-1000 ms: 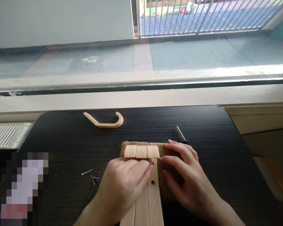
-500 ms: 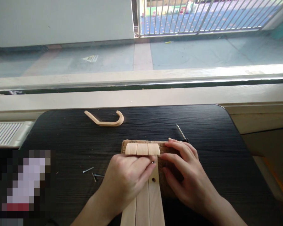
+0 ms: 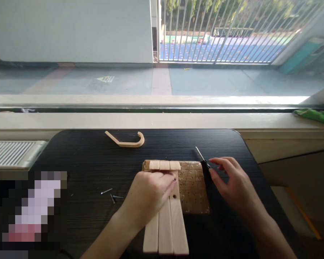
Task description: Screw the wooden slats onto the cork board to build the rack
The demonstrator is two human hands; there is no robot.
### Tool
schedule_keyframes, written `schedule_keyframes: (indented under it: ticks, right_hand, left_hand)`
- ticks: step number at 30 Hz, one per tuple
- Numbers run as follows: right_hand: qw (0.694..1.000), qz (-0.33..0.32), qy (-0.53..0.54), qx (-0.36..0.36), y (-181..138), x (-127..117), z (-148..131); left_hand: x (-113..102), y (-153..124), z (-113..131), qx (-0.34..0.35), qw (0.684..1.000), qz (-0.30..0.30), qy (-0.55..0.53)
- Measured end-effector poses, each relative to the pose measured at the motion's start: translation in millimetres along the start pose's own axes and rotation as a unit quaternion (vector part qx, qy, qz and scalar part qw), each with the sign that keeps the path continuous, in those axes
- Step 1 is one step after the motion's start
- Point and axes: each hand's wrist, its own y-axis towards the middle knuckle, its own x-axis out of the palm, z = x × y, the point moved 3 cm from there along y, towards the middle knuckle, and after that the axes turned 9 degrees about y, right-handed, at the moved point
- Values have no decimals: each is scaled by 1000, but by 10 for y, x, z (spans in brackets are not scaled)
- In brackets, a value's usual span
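Note:
Three pale wooden slats (image 3: 165, 230) lie side by side, with short curved wooden ends (image 3: 164, 165) across their far end. My left hand (image 3: 151, 190) rests over the slats, thumb and forefinger pinched around a small screw (image 3: 174, 179) on the right slat. Just below it, a dark hole (image 3: 174, 196) shows in the same slat. Off to the right, my right hand (image 3: 229, 180) has its thumb and fingers apart at the black handle of a screwdriver (image 3: 202, 156). Its fingertips are at the handle; whether they touch it I cannot tell.
Beneath the slats is a worn brown cardboard piece (image 3: 193, 194) with small holes. Several loose screws (image 3: 112, 198) lie left of my left hand. A hook-shaped wooden piece (image 3: 129, 144) lies near the far edge of the black table (image 3: 83, 158). Beyond it runs a windowsill (image 3: 124, 120).
My right hand has left the cardboard and slats and moved right to the screwdriver. My left hand keeps its pinch at the right slat. The view has tilted up.

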Motion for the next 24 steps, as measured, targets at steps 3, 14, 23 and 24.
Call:
schedule_keyframes:
  ticks: [3, 14, 23, 24]
  right_hand:
    - [998, -17, -52, 21, -79, 46, 132]
    - [996, 61, -22, 58, -53, -118, 169]
    - [934, 186, 304, -10, 38, -396, -379]
    - [926, 177, 332, -22, 64, -377, -476]
  left_hand:
    - [6, 13, 0, -1, 1000, -7, 1]
    - [-14, 16, -22, 18, 998, 38, -45]
    - [-3, 3, -40, -11, 999, 14, -34]
    - [0, 2, -48, -22, 999, 8, -34]
